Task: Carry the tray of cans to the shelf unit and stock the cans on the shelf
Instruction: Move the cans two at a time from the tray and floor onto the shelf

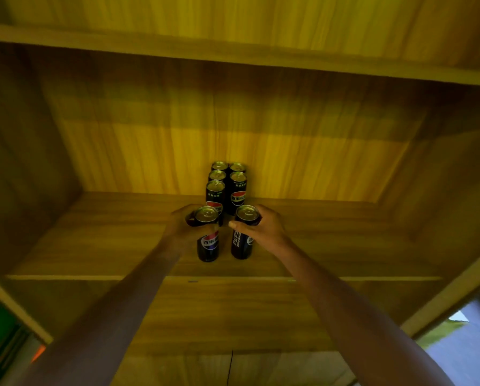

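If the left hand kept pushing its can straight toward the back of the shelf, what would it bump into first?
Most likely the nearest can of the left row, standing just behind the can that the left hand grips. The two look almost touching, though the true gap is hard to judge from this angle.

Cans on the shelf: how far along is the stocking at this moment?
Done: five cans stand upright in two rows at the back of the shelf. In hand: the left hand grips one can and the right hand another, both extending the rows forward. Left: releasing them; the tray is out of view, so remaining cans are unknown.
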Demonstrator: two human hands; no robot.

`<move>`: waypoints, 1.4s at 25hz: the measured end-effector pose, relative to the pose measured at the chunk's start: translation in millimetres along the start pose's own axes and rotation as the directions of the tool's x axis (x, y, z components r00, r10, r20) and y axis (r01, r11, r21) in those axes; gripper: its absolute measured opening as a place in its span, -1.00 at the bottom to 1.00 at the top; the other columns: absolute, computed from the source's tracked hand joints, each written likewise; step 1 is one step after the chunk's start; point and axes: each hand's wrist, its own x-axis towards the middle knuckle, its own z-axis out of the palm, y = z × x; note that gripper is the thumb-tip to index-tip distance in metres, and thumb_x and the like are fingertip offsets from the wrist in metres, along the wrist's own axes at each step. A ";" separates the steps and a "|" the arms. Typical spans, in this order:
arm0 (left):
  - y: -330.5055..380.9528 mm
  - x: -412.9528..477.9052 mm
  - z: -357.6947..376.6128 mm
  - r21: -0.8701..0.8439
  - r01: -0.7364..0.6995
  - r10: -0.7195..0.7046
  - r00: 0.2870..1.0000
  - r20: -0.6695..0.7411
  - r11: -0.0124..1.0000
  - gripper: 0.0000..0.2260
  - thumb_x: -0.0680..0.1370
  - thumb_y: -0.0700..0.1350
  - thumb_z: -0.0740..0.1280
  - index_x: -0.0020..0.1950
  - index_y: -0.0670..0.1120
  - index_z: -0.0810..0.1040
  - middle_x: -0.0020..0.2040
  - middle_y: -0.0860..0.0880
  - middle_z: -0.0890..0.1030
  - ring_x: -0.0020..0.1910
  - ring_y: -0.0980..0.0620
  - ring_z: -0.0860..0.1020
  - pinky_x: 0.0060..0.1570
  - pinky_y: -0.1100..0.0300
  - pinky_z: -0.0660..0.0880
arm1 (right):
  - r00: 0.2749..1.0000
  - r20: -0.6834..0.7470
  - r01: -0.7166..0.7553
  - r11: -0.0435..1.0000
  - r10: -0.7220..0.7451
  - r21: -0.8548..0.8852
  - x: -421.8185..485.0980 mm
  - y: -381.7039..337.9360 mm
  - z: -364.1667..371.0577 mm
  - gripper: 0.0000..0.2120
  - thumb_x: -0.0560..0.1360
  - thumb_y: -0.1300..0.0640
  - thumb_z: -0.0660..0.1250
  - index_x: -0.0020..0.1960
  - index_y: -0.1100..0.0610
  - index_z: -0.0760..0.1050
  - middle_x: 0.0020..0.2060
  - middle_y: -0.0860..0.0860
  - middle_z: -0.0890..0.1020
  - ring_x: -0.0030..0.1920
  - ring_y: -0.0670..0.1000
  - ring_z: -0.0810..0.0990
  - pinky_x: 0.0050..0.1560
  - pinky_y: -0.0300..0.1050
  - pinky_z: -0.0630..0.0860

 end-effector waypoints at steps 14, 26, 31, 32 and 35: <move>-18.5 55.5 14.3 -0.027 0.053 -0.054 0.998 -0.045 0.998 -0.60 0.30 -0.29 0.59 0.09 -0.16 0.61 0.04 -0.10 0.67 0.02 0.02 0.65 -0.04 0.16 0.58 | 0.999 0.041 -0.029 0.997 0.026 0.066 88.8 30.1 11.4 -0.49 0.32 -0.13 0.61 0.19 -0.12 0.50 -0.05 -0.30 0.63 -0.03 -0.43 0.59 -0.15 -0.44 0.52; -22.0 60.8 10.9 0.010 0.105 -0.104 0.993 -0.063 0.994 -0.57 0.24 -0.25 0.64 0.00 -0.03 0.57 -0.07 0.02 0.70 -0.08 0.24 0.64 -0.19 0.38 0.51 | 0.998 -0.025 0.051 0.979 -0.057 -0.197 108.8 32.6 11.2 -0.42 0.29 -0.27 0.55 0.20 0.00 0.55 0.02 -0.19 0.67 -0.11 -0.41 0.56 -0.16 -0.47 0.49; -22.0 61.6 13.9 0.019 0.130 -0.128 0.988 -0.087 0.991 -0.57 0.24 -0.22 0.65 0.02 -0.10 0.57 -0.02 0.00 0.68 -0.01 0.15 0.63 -0.10 0.29 0.51 | 0.999 -0.043 -0.006 0.967 -0.005 -0.253 114.6 33.6 11.6 -0.27 0.28 -0.35 0.51 0.24 0.11 0.48 0.12 0.00 0.65 0.09 -0.02 0.63 0.04 -0.02 0.65; -22.8 61.4 14.6 0.017 0.129 -0.127 0.988 -0.086 0.992 -0.57 0.24 -0.22 0.65 0.02 -0.11 0.57 -0.02 0.00 0.68 -0.03 0.16 0.63 -0.12 0.33 0.51 | 0.999 -0.044 -0.010 0.968 -0.001 -0.249 115.0 33.7 12.1 -0.27 0.28 -0.34 0.52 0.24 0.11 0.48 0.12 0.00 0.64 0.10 -0.02 0.63 0.04 -0.02 0.65; -24.0 61.1 18.3 0.015 0.119 -0.118 0.989 -0.089 0.993 -0.58 0.25 -0.22 0.64 0.03 -0.14 0.57 -0.02 0.01 0.67 -0.05 0.19 0.63 -0.17 0.38 0.50 | 0.999 -0.049 -0.018 0.977 0.008 -0.211 114.6 32.1 13.5 -0.28 0.29 -0.32 0.53 0.26 0.10 0.48 0.13 -0.02 0.65 0.10 -0.04 0.64 0.03 -0.07 0.65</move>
